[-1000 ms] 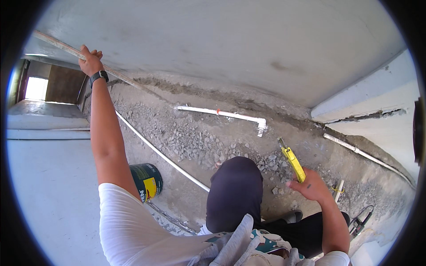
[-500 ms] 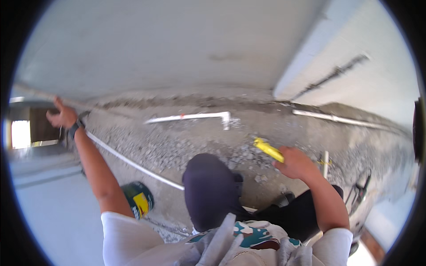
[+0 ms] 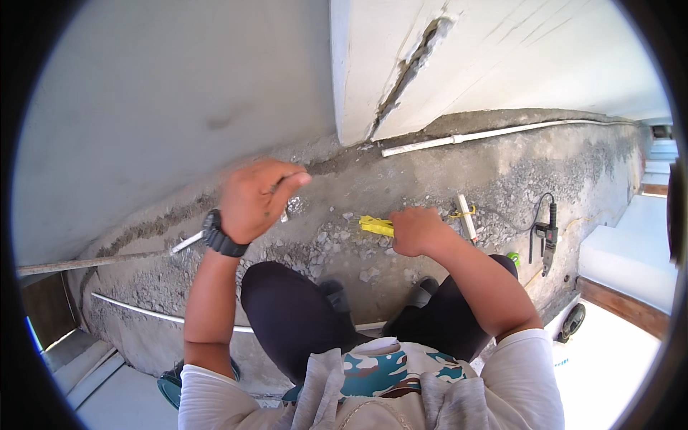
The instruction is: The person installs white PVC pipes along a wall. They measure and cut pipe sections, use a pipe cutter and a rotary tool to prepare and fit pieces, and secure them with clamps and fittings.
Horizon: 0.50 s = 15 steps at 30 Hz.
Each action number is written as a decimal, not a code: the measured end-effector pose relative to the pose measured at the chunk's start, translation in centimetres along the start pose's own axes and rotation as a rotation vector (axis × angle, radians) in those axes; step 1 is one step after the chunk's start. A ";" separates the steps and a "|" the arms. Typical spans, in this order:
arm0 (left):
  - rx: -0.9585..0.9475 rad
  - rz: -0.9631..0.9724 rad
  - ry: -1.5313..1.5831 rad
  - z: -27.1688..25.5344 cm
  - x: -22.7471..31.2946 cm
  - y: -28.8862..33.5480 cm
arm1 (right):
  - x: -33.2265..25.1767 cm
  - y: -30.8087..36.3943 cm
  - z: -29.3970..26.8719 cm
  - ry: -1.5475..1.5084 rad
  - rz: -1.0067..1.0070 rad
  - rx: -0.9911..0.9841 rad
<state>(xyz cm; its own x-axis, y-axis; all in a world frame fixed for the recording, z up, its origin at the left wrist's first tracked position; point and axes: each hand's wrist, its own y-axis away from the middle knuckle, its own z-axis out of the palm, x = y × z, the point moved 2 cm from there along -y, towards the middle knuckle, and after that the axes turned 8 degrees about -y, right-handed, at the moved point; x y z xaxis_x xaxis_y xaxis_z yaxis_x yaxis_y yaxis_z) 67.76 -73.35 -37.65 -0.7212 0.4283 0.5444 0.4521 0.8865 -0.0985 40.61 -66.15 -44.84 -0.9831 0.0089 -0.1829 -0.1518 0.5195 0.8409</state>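
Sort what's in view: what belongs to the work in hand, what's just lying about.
Likely part of the work:
yellow tool, in the right hand
short white pipe, partly behind the left hand
long white pipe

Apparently lying about:
corded power tool
rubble
dark green bucket

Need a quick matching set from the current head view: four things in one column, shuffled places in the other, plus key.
Things:
1. Yellow tool
2. Black watch
3. Corded power tool
4. Dark green bucket

Places:
A. On the ground, right of both hands
B. Strapped beside the left hand
C. Lower left, partly hidden
D. Gripped by the right hand

Pairs: 1-D, 2-B, 3-A, 4-C
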 end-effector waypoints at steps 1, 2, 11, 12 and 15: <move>-0.078 -0.064 0.020 0.7 0.1 -0.6 | 0.4 0.5 -0.7 -0.025 0.022 0.045; -0.185 -0.169 0.017 1.3 0.0 -1.1 | 0.9 1.2 -1.4 -0.018 0.065 0.093; -0.104 -0.233 0.393 5.6 2.7 -2.7 | 14.2 10.2 -7.1 -0.275 0.356 0.238; -0.095 -0.117 0.374 6.2 3.5 -3.3 | 16.2 11.2 -6.5 -0.307 0.367 0.224; -0.159 0.057 0.341 8.1 5.9 -5.3 | 22.1 13.5 -2.8 -0.466 0.485 0.282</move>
<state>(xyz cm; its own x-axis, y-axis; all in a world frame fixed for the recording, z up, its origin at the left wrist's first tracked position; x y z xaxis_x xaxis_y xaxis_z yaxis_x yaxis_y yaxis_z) 56.91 -74.10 -40.66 -0.4881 0.3698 0.7906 0.5820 0.8129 -0.0209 16.55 -61.35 -36.10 -0.7775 0.6245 -0.0741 0.3840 0.5648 0.7304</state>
